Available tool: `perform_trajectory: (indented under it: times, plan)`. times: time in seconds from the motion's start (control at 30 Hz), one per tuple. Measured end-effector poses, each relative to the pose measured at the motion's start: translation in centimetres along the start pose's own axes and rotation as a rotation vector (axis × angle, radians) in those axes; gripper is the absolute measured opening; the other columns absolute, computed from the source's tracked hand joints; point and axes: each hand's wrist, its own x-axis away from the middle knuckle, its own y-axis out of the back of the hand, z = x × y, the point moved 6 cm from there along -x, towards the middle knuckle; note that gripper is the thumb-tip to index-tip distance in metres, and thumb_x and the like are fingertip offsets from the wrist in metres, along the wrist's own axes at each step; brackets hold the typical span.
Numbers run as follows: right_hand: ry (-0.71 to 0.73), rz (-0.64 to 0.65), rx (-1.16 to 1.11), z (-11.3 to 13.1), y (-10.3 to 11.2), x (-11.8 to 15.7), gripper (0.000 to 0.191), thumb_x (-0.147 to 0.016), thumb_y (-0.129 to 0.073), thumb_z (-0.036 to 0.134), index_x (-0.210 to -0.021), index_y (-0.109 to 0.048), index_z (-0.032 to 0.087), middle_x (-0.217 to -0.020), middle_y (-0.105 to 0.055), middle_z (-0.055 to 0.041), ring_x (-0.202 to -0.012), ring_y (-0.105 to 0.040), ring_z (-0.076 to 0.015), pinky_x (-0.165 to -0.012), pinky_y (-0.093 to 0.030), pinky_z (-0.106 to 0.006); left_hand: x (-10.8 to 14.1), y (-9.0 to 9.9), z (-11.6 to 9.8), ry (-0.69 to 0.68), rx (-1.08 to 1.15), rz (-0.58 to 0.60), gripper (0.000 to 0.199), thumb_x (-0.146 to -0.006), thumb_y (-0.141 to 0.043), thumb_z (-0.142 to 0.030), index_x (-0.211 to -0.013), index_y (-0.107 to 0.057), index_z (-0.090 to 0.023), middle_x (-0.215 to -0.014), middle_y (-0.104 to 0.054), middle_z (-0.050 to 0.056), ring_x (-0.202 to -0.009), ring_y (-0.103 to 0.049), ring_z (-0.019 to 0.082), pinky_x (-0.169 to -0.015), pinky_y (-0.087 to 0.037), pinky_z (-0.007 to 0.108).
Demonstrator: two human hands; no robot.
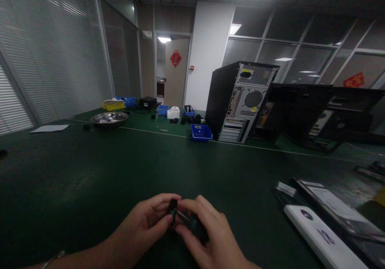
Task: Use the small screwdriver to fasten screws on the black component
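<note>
Close to the bottom middle of the view, my left hand [150, 217] pinches a small dark part [173, 211] between thumb and fingers. The part has a greenish edge; its exact kind is too small to make out. My right hand [210, 229] is closed around the dark handle of a screwdriver [195, 227]. The tool's short metal shaft points left and its tip meets the small part, or nearly so. Both hands are held close together, just above the green table [129, 172]. My fingers partly hide the part and the handle.
Right of my hands lie a white device marked 18 [321, 233] and a flat dark unit [339, 209]. Farther back stand a computer tower [240, 100], a blue tray [201, 132], a metal bowl [108, 118], a yellow tray [113, 106] and a paper sheet [49, 128].
</note>
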Motion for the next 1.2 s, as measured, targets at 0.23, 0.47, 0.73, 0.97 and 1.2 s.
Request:
perform_trajectory:
  times: [0.23,0.47,0.73,0.97,1.2]
  plan:
    - [-0.012,-0.042,-0.131,-0.4,0.5,-0.4,0.028,-0.086,-0.055,0.011,-0.111,-0.060,0.023,-0.091,-0.065,-0.0051,-0.079,-0.066,-0.0194,-0.068,-0.050,-0.027,0.0,-0.2,-0.6,-0.076,0.016,0.065,0.026,-0.086,-0.064,-0.021,-0.112,-0.068,-0.020,-0.101,-0.073,0.007,-0.088,-0.066,0.021,-0.082,-0.050,0.035]
    - [-0.017,-0.022,-0.146,-0.1,1.0,-0.3,0.027,-0.091,-0.053,0.014,-0.116,-0.056,0.023,-0.094,-0.063,-0.0046,-0.084,-0.065,-0.0190,-0.072,-0.051,-0.028,0.2,-0.4,-0.5,-0.079,-0.010,0.138,0.032,-0.090,-0.059,-0.018,-0.122,-0.058,-0.019,-0.102,-0.069,0.008,-0.085,-0.064,0.018,-0.080,-0.049,0.034]
    - [0.057,0.073,-0.122,-0.3,0.4,0.0,0.039,-0.095,-0.048,0.012,-0.130,-0.047,0.030,-0.106,-0.062,-0.0037,-0.098,-0.062,-0.0190,-0.082,-0.051,-0.028,0.1,1.3,-1.1,-0.114,-0.252,0.002,0.034,-0.094,-0.047,-0.025,-0.122,-0.063,-0.017,-0.078,-0.060,0.002,-0.072,-0.055,0.017,-0.073,-0.045,0.033]
    - [0.026,0.142,-0.177,-0.2,0.3,-0.3,0.034,-0.095,-0.048,0.011,-0.124,-0.055,0.029,-0.106,-0.063,-0.0042,-0.096,-0.063,-0.0180,-0.084,-0.051,-0.028,0.3,1.5,-2.0,-0.193,-0.348,0.003,0.036,-0.094,-0.044,-0.027,-0.123,-0.065,-0.018,-0.098,-0.063,0.008,-0.073,-0.056,0.017,-0.073,-0.047,0.034]
    - [0.032,0.148,-0.193,0.2,0.2,-0.4,0.033,-0.094,-0.049,0.011,-0.121,-0.059,0.026,-0.104,-0.064,-0.0052,-0.093,-0.064,-0.0182,-0.081,-0.052,-0.028,0.6,1.6,-1.6,-0.192,-0.348,-0.012,0.033,-0.086,-0.061,-0.014,-0.118,-0.064,-0.023,-0.116,-0.069,0.007,-0.110,-0.062,0.023,-0.098,-0.046,0.037]
